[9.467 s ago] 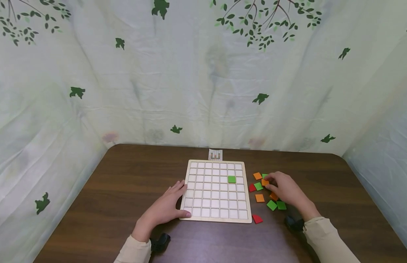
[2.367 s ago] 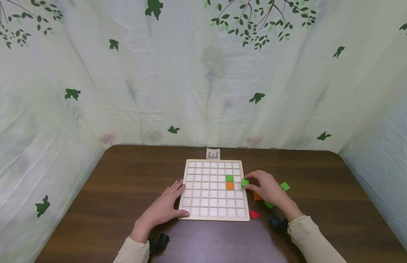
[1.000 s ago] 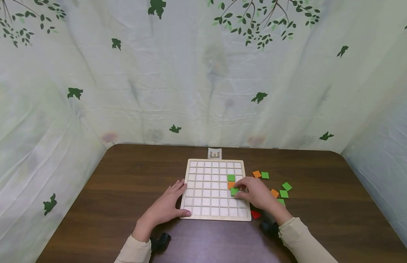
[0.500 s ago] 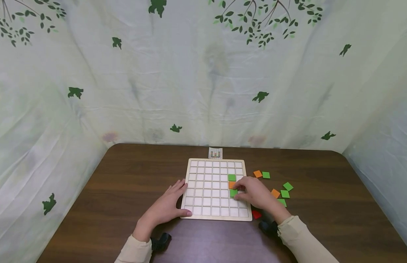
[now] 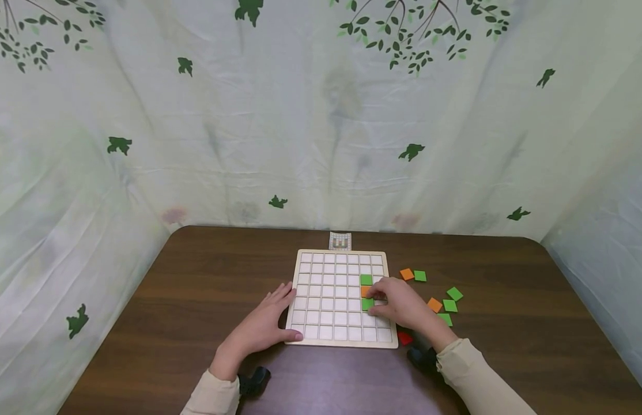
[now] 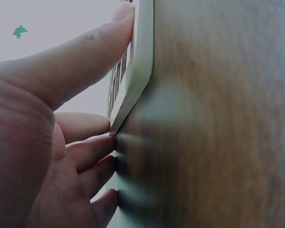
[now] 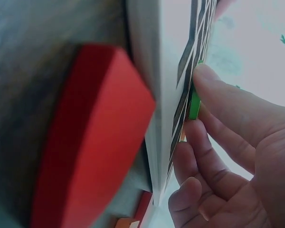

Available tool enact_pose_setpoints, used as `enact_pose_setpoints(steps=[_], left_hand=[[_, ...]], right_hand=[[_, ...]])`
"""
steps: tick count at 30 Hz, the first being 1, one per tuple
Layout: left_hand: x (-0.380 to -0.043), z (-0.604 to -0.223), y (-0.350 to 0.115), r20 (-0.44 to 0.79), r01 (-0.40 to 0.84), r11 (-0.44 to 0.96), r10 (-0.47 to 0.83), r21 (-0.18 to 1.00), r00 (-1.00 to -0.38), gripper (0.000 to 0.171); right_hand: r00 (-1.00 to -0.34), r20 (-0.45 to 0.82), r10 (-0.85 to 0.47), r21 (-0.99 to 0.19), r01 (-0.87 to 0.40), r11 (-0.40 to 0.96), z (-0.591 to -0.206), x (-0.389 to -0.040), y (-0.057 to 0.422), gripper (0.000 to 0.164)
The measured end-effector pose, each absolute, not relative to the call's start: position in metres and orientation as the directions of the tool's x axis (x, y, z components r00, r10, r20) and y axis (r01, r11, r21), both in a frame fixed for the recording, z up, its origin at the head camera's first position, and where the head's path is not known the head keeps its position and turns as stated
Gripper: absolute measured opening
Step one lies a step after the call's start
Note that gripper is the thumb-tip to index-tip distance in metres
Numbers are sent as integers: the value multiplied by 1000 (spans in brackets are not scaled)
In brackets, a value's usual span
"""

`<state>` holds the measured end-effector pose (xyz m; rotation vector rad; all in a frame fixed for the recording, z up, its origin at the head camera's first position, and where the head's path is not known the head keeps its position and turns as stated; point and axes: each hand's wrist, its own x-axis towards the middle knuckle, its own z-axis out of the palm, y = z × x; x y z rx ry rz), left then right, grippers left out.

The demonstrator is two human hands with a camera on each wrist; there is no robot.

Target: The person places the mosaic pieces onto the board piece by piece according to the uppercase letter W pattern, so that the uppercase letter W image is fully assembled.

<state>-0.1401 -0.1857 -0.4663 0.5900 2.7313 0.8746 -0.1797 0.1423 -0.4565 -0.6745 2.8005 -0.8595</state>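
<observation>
A light wooden board [image 5: 326, 329] with a grid of white squares lies on the table. My left hand [image 5: 259, 325] rests along its left edge, thumb on the near left corner and fingers fairly straight against the side. Over the board's right part, my right hand [image 5: 404, 305] pinches a green square tile [image 7: 194, 105] between thumb and fingertips, in a grid square. Directly behind that tile sit an orange tile [image 5: 365, 291] and another green tile [image 5: 366, 279], in one column. The right fingers partly cover the orange one.
Right of the board lie loose orange tiles [image 5: 407, 274] and several green tiles [image 5: 450, 306]. A red piece [image 7: 109, 137] lies beside the board's near right edge, partly under the right wrist. A small patterned card [image 5: 340, 241] lies behind the board.
From the loose tiles, my right hand has moved left onto the board. An orange tile now sits there, and the green tile was carried in and lowered in front of it. The left hand stayed.
</observation>
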Motion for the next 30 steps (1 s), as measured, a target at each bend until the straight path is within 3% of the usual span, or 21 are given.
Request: enact_pose_setpoints(steps=[19, 30], left_hand=[[-140, -465, -186, -74, 315, 739, 440, 595, -895, 94], [-140, -465, -187, -72, 322, 736, 448, 595, -891, 94]], right_hand=[[-931, 4, -365, -647, -281, 709, -447, -177, 173, 33], [-945, 19, -327, -602, -272, 750, -451, -170, 193, 33]])
